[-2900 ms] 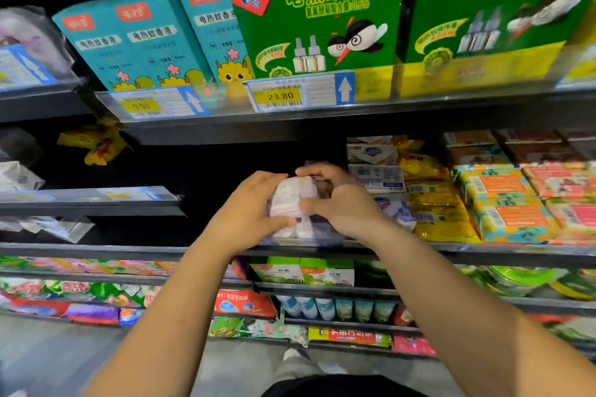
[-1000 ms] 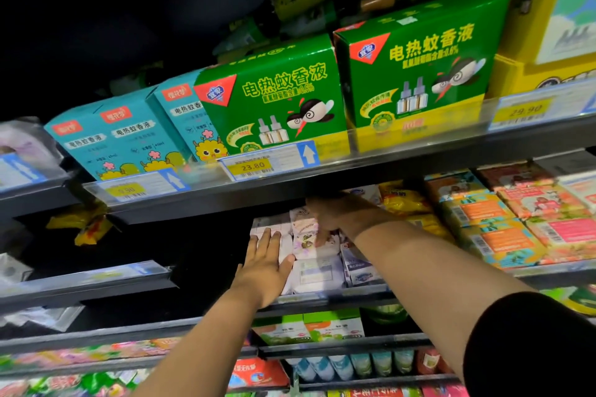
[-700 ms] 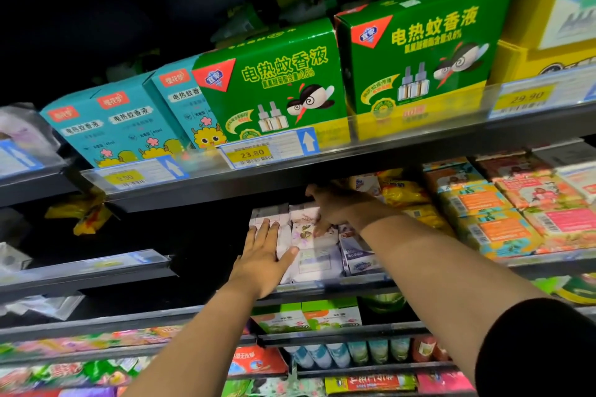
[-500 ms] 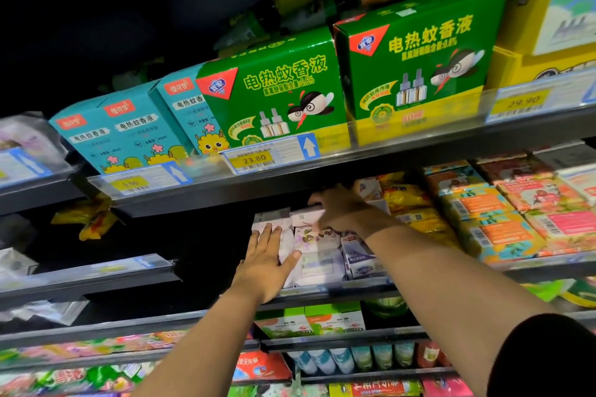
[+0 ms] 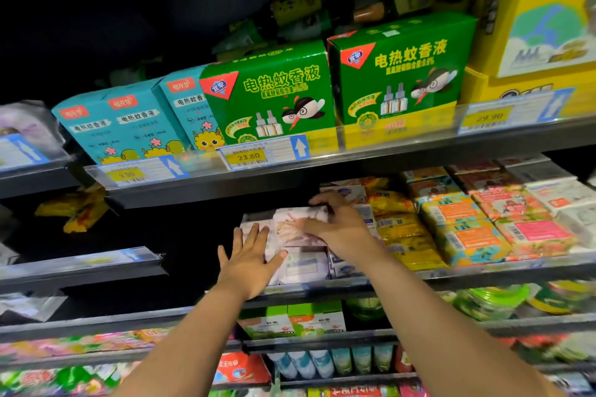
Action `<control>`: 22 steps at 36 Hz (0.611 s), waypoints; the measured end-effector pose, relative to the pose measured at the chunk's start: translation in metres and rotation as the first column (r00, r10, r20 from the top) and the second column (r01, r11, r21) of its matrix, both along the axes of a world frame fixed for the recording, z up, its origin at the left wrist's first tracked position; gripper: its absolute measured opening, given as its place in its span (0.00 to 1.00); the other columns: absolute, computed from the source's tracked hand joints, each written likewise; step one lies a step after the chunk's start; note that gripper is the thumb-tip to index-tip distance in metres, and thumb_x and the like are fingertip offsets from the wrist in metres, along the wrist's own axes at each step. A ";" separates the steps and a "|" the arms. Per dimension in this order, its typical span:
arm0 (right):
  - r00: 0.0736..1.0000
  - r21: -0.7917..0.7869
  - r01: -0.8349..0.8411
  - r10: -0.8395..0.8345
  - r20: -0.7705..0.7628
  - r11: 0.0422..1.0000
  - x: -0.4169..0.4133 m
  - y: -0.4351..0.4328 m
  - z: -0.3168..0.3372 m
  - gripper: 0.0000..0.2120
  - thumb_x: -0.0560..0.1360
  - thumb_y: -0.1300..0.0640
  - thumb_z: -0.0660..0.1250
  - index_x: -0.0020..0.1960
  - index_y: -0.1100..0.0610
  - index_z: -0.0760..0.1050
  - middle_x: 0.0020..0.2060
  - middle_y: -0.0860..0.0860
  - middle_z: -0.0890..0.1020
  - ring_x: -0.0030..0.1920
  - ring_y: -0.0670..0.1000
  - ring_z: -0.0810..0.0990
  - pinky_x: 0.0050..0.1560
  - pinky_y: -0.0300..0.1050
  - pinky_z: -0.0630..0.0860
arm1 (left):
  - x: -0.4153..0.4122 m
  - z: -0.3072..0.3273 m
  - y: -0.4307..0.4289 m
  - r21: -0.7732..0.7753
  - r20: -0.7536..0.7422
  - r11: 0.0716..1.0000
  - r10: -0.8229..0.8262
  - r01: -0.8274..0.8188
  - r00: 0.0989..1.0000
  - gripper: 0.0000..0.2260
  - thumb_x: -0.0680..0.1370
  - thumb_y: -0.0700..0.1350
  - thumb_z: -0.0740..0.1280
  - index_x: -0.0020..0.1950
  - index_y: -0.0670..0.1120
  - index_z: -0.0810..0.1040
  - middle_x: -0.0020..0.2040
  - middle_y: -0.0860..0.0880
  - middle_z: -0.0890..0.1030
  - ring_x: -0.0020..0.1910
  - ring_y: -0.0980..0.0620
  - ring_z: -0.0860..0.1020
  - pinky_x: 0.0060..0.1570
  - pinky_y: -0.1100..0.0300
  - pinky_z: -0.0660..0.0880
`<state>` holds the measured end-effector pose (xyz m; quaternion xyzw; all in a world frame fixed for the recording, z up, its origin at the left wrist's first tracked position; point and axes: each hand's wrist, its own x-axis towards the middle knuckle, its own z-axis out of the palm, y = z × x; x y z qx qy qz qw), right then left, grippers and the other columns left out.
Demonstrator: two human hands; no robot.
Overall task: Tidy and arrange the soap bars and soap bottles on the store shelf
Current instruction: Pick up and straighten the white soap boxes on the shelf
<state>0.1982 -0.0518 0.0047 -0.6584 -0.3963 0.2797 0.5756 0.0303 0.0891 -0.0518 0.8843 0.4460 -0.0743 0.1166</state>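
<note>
A stack of pale pink soap packs (image 5: 303, 264) stands on the middle shelf (image 5: 322, 288), just left of centre. My left hand (image 5: 250, 259) lies flat with straight fingers against the stack's left side. My right hand (image 5: 335, 226) grips the top pink soap pack (image 5: 295, 224), thumb on its front and fingers curled over its far right end. The pack is blurred and sits tilted on top of the stack. Small white and blue soap boxes (image 5: 343, 263) stand right of the stack, partly hidden by my right forearm.
Yellow soap packs (image 5: 403, 235) and orange-labelled multipacks (image 5: 467, 226) fill the shelf to the right. Green boxes (image 5: 271, 97) and teal boxes (image 5: 122, 126) stand on the shelf above, close overhead. A dark gap lies left of the stack. Lower shelves hold more goods.
My right hand has come forward from the back of the shelf and now holds the top pink pack, which has shifted. My left hand stays pressed on the stack's left side.
</note>
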 end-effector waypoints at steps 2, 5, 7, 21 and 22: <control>0.994 0.022 0.003 -0.001 -0.112 1.000 -0.009 -0.012 0.000 0.17 0.71 0.57 0.78 0.57 0.52 0.76 0.49 0.44 0.80 0.49 0.44 0.81 0.46 0.35 0.79 | 0.000 0.007 -0.006 0.024 -0.041 1.000 -0.002 0.003 0.999 0.35 0.80 0.69 0.47 0.81 0.56 0.39 0.81 0.56 0.36 0.78 0.47 0.31 0.74 0.35 0.35; 0.985 0.011 0.017 -0.015 -0.174 1.000 -0.016 -0.025 0.001 0.15 0.71 0.55 0.78 0.55 0.50 0.77 0.47 0.46 0.83 0.44 0.40 0.82 0.41 0.34 0.79 | -0.002 0.014 -0.017 0.029 0.065 1.000 -0.010 0.009 0.998 0.36 0.81 0.62 0.56 0.80 0.57 0.37 0.81 0.54 0.38 0.79 0.46 0.34 0.74 0.33 0.38; 0.965 0.027 0.000 0.007 -0.261 1.000 -0.018 -0.033 0.002 0.12 0.72 0.56 0.77 0.53 0.50 0.77 0.46 0.49 0.84 0.42 0.42 0.84 0.37 0.38 0.79 | -0.008 0.014 -0.029 0.043 0.301 0.998 -0.061 0.050 0.952 0.40 0.78 0.55 0.66 0.81 0.58 0.42 0.82 0.53 0.48 0.81 0.45 0.47 0.76 0.36 0.49; 0.909 -0.029 -0.044 0.028 -0.415 0.999 -0.042 -0.069 0.003 0.03 0.78 0.50 0.70 0.45 0.45 0.80 0.54 0.55 0.79 0.51 0.56 0.83 0.38 0.50 0.83 | -0.038 0.036 -0.106 0.300 0.726 0.904 -0.423 0.304 0.542 0.27 0.74 0.44 0.75 0.69 0.62 0.71 0.75 0.58 0.66 0.73 0.57 0.66 0.69 0.70 0.62; 0.894 -0.019 -0.065 0.050 -0.445 0.998 -0.044 -0.071 0.006 0.02 0.78 0.51 0.70 0.46 0.46 0.81 0.55 0.56 0.79 0.49 0.54 0.83 0.37 0.48 0.82 | -0.041 0.037 -0.105 0.293 0.735 0.912 -0.406 0.286 0.542 0.23 0.75 0.49 0.74 0.68 0.61 0.73 0.73 0.60 0.68 0.72 0.57 0.68 0.69 0.67 0.64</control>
